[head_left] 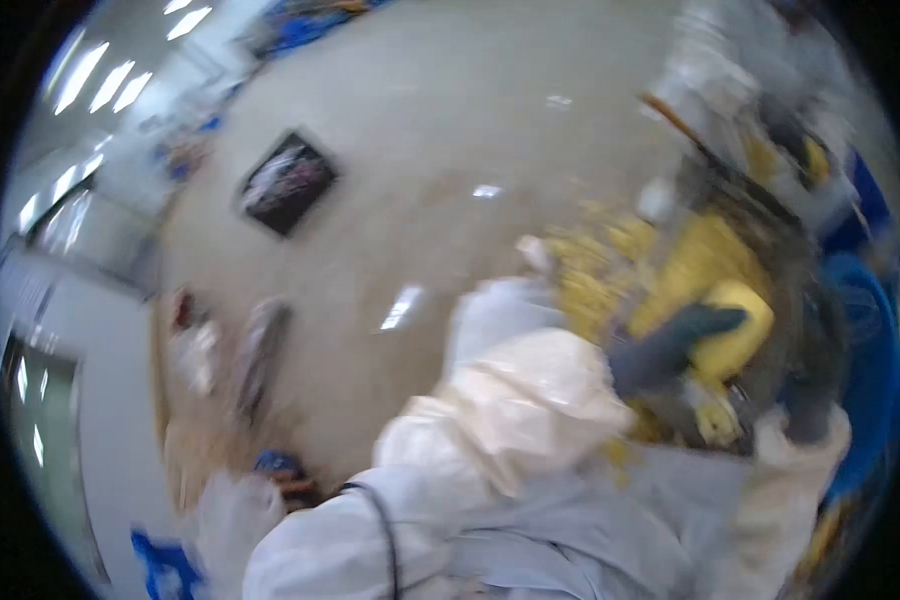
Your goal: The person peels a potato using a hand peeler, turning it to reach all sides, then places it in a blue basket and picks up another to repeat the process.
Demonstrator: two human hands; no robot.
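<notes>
My left hand, in a dark grey glove, holds a smooth yellow piece, with its fingers over the top. My right hand, also gloved, is smeared by motion beside the blue tub; its fingers and anything in them cannot be made out. Around and behind the held piece lies a larger yellow mass, with many small yellow pieces to its left. A pale yellow scrap sits just below my left hand.
Another person in white stands at the upper right, near a long brown-handled tool. The blue tub is at the right. A dark tray with reddish contents sits on the wet floor. Bags lie at the lower left.
</notes>
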